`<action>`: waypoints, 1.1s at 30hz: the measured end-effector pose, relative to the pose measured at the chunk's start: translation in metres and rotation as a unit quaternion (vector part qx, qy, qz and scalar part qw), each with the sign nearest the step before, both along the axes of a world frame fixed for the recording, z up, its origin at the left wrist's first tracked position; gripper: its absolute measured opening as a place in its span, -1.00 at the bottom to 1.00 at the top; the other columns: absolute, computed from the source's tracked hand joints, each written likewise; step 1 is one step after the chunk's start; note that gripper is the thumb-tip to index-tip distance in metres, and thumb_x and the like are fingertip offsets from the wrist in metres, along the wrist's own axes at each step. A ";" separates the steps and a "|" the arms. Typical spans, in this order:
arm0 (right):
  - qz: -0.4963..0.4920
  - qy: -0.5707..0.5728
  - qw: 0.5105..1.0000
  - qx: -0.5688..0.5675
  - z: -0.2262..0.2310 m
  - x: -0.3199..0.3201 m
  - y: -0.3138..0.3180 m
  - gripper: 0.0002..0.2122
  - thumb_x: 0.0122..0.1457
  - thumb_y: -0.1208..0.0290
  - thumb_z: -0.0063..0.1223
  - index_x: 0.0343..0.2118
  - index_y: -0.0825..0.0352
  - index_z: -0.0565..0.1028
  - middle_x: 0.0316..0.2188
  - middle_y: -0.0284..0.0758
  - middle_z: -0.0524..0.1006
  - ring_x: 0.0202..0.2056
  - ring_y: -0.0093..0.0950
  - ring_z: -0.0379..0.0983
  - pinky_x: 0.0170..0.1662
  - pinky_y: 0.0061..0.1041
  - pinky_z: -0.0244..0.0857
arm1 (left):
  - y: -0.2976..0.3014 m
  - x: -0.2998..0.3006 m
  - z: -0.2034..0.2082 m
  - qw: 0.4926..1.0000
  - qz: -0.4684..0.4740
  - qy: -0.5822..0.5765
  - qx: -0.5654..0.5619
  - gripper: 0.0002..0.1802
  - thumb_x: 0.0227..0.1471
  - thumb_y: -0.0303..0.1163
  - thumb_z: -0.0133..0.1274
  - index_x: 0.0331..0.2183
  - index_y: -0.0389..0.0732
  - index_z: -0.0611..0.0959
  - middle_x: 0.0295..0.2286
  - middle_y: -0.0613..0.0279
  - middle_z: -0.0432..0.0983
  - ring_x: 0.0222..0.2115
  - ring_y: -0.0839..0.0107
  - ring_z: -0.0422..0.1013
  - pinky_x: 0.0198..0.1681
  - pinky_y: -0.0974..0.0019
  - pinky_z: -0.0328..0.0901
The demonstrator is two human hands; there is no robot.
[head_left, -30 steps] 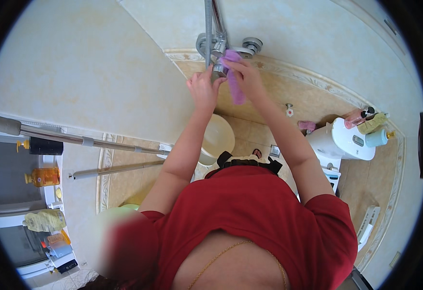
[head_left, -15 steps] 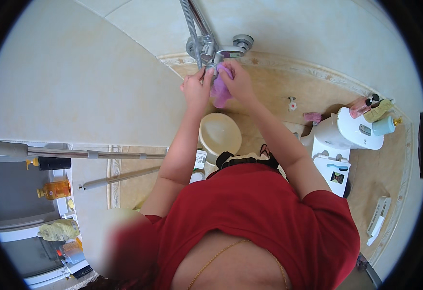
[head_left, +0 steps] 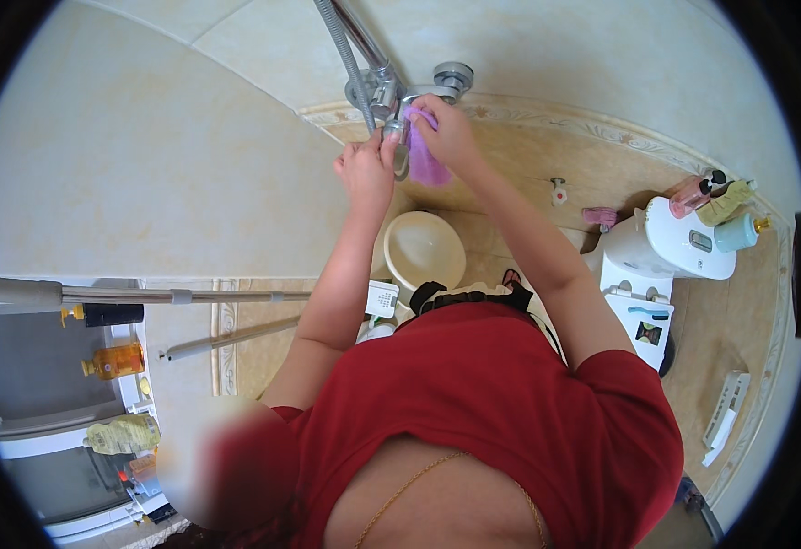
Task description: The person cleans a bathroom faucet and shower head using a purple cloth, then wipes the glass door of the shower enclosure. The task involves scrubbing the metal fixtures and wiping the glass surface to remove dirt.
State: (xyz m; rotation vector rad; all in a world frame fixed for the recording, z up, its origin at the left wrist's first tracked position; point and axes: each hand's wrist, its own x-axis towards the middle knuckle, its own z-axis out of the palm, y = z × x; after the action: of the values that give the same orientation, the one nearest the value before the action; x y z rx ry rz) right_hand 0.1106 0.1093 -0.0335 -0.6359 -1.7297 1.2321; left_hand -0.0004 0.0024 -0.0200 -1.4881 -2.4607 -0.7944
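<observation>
A chrome shower tap (head_left: pixel 391 91) is fixed to the beige tiled wall, with a hose and pipe (head_left: pixel 350 46) rising from it. My right hand (head_left: pixel 448 133) presses a purple cloth (head_left: pixel 424 160) against the tap body; the cloth hangs down below my fingers. My left hand (head_left: pixel 366 169) grips the lower end of the tap just left of the cloth. Both forearms reach up from my red shirt.
A cream basin (head_left: pixel 423 249) sits on the floor below the tap. A white toilet tank (head_left: pixel 684 240) with bottles on top stands at the right. Metal rails (head_left: pixel 144 295) and a shelf with bottles (head_left: pixel 112 361) are at the left.
The view has shifted so the tap and hands sit higher and more central. My right hand has moved the purple cloth across the tap; my left hand stays on the tap's lower part.
</observation>
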 end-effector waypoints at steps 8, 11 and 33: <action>-0.046 0.054 0.995 0.069 -0.011 -0.011 0.002 -0.87 0.06 0.49 0.03 -0.33 0.38 0.48 -0.44 -0.15 0.53 -0.37 -0.18 0.47 -0.28 -0.32 0.33 | -0.002 0.006 0.001 1.000 0.013 0.002 -0.009 -0.55 0.13 -0.01 -0.06 -0.16 -0.13 0.65 -0.48 0.16 0.57 -0.31 0.22 0.39 -0.07 0.13 0.11; -0.024 0.025 0.996 0.083 -0.003 -0.005 -0.004 -0.88 0.06 0.50 0.04 -0.34 0.39 0.47 -0.44 -0.14 0.53 -0.36 -0.16 0.46 -0.27 -0.32 0.33 | -0.001 0.004 0.002 1.000 0.025 0.001 -0.011 -0.55 0.13 -0.01 -0.06 -0.16 -0.14 0.65 -0.48 0.16 0.57 -0.31 0.21 0.39 -0.07 0.12 0.11; -0.012 0.022 0.996 0.087 -0.001 0.002 0.005 -0.88 0.08 0.51 0.08 -0.31 0.38 0.50 -0.47 -0.13 0.55 -0.42 -0.24 0.52 -0.30 -0.40 0.38 | 0.001 0.029 0.000 0.991 0.126 -0.046 0.007 -0.50 0.15 0.00 -0.14 -0.12 -0.19 0.62 -0.34 -0.03 0.56 -0.19 0.12 0.39 0.00 0.05 0.08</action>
State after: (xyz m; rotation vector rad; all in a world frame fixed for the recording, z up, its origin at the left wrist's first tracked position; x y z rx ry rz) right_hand 0.1128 0.1142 -0.0345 -0.5207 -1.7646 1.0588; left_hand 0.0281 0.0036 -0.0197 -1.1263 -2.6337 -0.8434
